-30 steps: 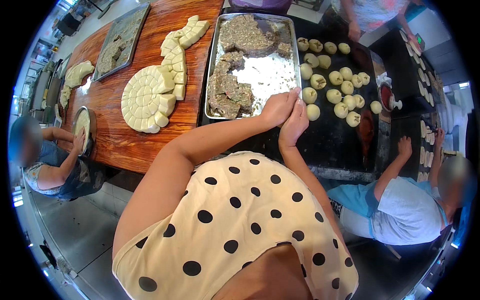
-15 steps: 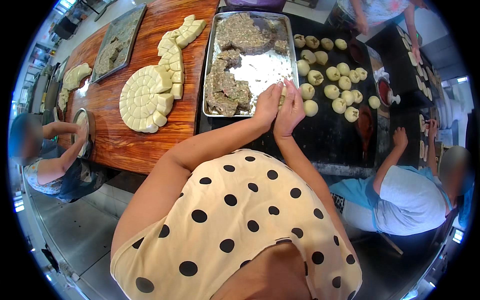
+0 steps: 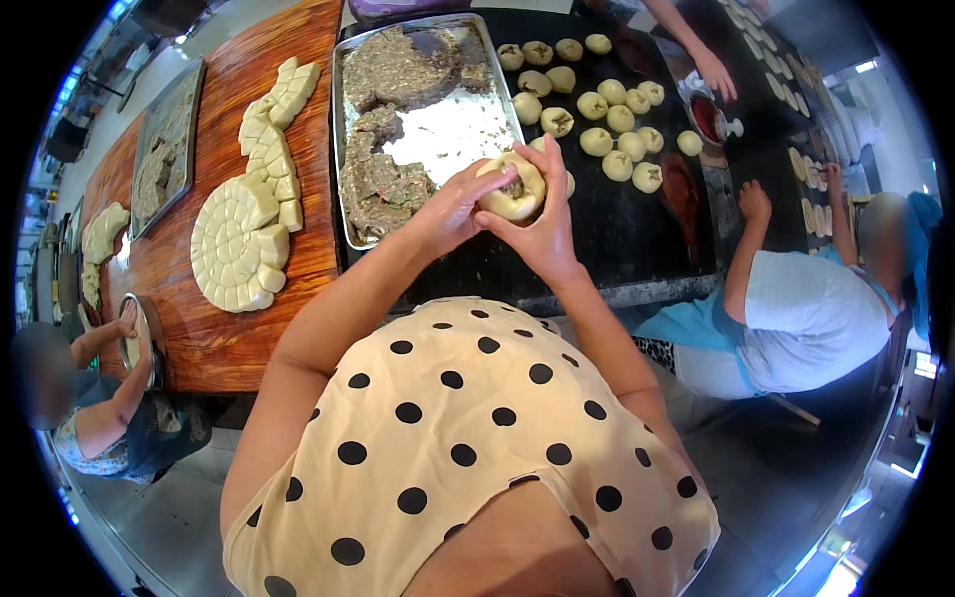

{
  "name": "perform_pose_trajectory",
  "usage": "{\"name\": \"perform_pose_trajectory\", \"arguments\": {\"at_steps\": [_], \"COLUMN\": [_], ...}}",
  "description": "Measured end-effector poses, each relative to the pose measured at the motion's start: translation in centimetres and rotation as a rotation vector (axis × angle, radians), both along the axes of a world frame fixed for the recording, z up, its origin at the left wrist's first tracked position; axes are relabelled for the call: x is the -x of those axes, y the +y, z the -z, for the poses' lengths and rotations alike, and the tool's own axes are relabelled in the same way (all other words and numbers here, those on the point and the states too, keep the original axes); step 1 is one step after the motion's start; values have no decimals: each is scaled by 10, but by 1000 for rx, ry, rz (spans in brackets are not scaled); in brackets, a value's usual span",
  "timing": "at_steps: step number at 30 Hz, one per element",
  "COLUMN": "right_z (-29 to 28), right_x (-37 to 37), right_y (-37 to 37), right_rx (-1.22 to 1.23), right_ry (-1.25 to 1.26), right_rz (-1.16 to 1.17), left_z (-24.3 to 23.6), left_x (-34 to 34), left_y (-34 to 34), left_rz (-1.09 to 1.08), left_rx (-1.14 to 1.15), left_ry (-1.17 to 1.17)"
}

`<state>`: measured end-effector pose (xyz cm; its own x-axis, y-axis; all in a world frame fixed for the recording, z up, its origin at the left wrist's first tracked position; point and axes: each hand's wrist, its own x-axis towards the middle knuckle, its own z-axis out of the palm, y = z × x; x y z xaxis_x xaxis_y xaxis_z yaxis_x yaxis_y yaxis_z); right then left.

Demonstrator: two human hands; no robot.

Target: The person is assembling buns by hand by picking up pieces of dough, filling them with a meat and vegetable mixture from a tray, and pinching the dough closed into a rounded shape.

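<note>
A pale dough round (image 3: 521,203) with dark meat filling in its opening is held between my two hands, over the front edge of the black work surface. My left hand (image 3: 456,211) grips its left side, with the thumb at the filled opening. Curved round its right and near side is my right hand (image 3: 549,235). A metal tray (image 3: 438,134) of chopped filling (image 3: 383,191) lies just left of and beyond my hands. To the right, several stuffed dough balls (image 3: 619,118) sit in loose rows, some with filling showing at the top.
On the wooden table (image 3: 313,289) at left lie cut dough pieces (image 3: 234,239) and another filling tray (image 3: 164,164). A co-worker at far left handles a round pan (image 3: 149,343). A wooden spoon (image 3: 680,189) and a red bowl (image 3: 706,116) are at right, near other co-workers' hands.
My hands were pressed together round the dough, mostly hiding it; now they are apart enough to show its filled opening. The view has shifted, so the tables appear farther left.
</note>
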<state>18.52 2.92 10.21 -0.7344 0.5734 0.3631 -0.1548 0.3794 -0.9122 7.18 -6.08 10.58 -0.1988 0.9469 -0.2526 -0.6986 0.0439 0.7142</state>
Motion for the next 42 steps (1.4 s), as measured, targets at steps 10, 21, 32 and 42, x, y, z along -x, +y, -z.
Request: {"name": "perform_pose_trajectory", "arguments": {"at_steps": [10, 21, 32, 42], "right_z": [-5, -16, -20, -32], "right_x": [-15, -20, -6, -12], "right_y": [4, 8, -8, -4], "right_rx": [-199, -490, 141, -119], "right_ry": [-37, 146, 305, 305], "right_rz": [52, 75, 170, 59], "left_z": [-12, -25, -41, -59], "left_x": [-15, -19, -26, -21], "left_y": [-2, 1, 13, 6], "left_rz": [31, 152, -44, -93], "left_rx": [16, 45, 65, -89], "left_ry": [66, 458, 979, -10]}}
